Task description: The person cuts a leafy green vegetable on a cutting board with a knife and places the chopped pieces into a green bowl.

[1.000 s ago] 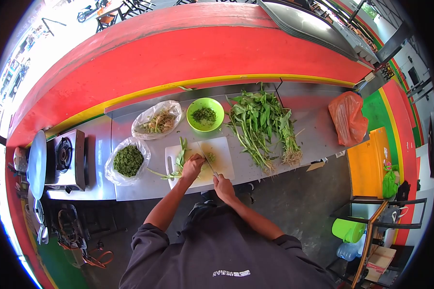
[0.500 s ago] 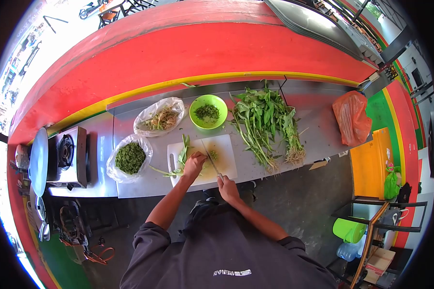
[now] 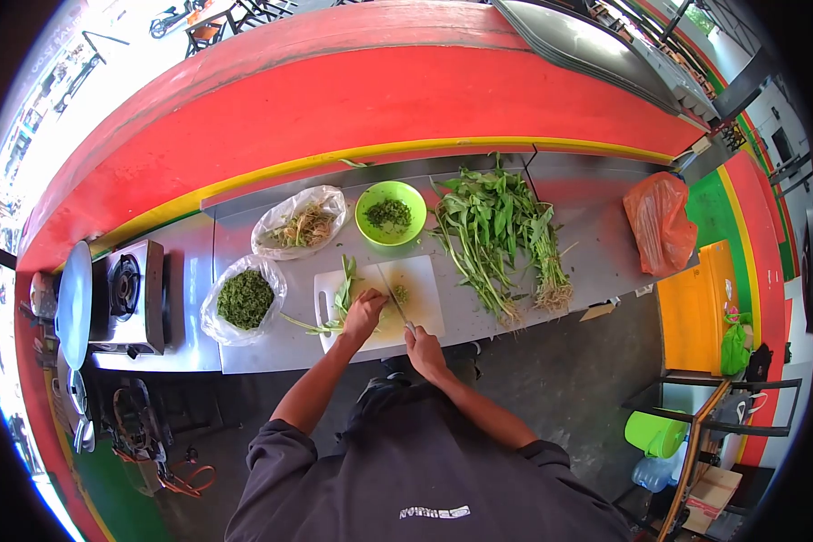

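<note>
On the left, a gas stove (image 3: pixel 128 294) is standing beside a round pan (image 3: pixel 74 291). To its right, the near clear bag (image 3: pixel 217 329) is holding chopped greens (image 3: pixel 246 299), and the far clear bag (image 3: pixel 332 200) is holding pale roots (image 3: pixel 303 227). On the near side of the bench (image 3: pixel 601 239), a white board (image 3: pixel 427 312) is lying with leafy stems (image 3: pixel 345 287) across its left part. The left hand (image 3: pixel 364 310) is pressing down there, its fingers curling together and pinching the stems close to the blade. The knife (image 3: pixel 395 299) is slanting over the board, small cut pieces (image 3: pixel 402 294) lying just right of it. The right hand (image 3: pixel 425 350) is gripping the handle at the near edge, fingers closing around it. Beyond the board, a green bowl (image 3: pixel 391 238) is holding chopped leaves (image 3: pixel 388 214). Farther right, leafy bundles (image 3: pixel 488 221) are lying with roots towards the near edge, and an orange bag (image 3: pixel 659 226) is resting at the right end
</note>
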The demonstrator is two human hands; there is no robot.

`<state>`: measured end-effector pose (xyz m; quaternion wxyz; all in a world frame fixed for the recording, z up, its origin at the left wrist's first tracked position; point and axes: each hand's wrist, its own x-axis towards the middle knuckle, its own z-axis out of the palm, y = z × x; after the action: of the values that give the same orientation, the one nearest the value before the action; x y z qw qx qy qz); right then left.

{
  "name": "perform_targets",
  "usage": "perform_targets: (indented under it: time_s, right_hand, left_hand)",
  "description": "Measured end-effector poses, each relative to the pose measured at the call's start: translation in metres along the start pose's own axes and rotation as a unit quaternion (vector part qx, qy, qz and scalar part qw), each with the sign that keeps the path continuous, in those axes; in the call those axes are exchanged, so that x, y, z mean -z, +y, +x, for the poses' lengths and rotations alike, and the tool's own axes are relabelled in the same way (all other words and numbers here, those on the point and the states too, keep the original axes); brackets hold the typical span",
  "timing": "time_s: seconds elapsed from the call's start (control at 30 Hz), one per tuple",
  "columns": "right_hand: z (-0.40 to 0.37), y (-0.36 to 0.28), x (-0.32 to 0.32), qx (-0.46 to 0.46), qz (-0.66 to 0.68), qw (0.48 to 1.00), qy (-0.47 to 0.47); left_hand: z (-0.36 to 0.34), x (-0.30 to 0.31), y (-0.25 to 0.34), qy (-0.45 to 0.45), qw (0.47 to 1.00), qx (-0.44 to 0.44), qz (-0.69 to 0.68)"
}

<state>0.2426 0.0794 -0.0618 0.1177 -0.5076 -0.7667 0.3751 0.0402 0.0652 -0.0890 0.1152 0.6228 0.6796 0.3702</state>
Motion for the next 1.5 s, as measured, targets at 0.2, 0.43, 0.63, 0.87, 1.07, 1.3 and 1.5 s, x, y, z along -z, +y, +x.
perform_targets:
  time_s: [0.2,0.43,0.63,0.87,1.07,1.3,1.5]
  right_hand:
    - [-0.007,0.007,-0.005,0.009,0.008,1.000,-0.002]
    - [0.002,0.002,-0.005,-0.015,-0.023,1.000,-0.010]
    - [-0.002,0.009,-0.009,0.006,0.002,1.000,-0.010]
    - [0.004,0.001,-0.009,-0.010,-0.015,1.000,-0.006]
    - [-0.002,0.006,-0.011,0.011,0.008,1.000,0.005]
    - [0.004,-0.006,-0.008,-0.007,-0.009,1.000,0.006]
    - [-0.004,0.002,-0.005,0.007,0.003,1.000,-0.006]
  left_hand:
    - [-0.002,-0.005,-0.007,-0.001,0.999,0.029,-0.035]
    - [-0.001,-0.001,0.006,-0.009,0.999,0.048,0.021]
    - [-0.001,-0.001,0.002,0.016,0.998,0.053,0.000]
    - [-0.002,0.002,0.005,-0.004,0.999,0.046,-0.009]
    - [-0.004,-0.001,0.001,0.017,0.998,0.051,-0.029]
    - [-0.007,-0.001,0.010,-0.003,0.997,0.066,0.032]
    - [-0.006,0.000,0.009,0.021,0.997,0.079,-0.017]
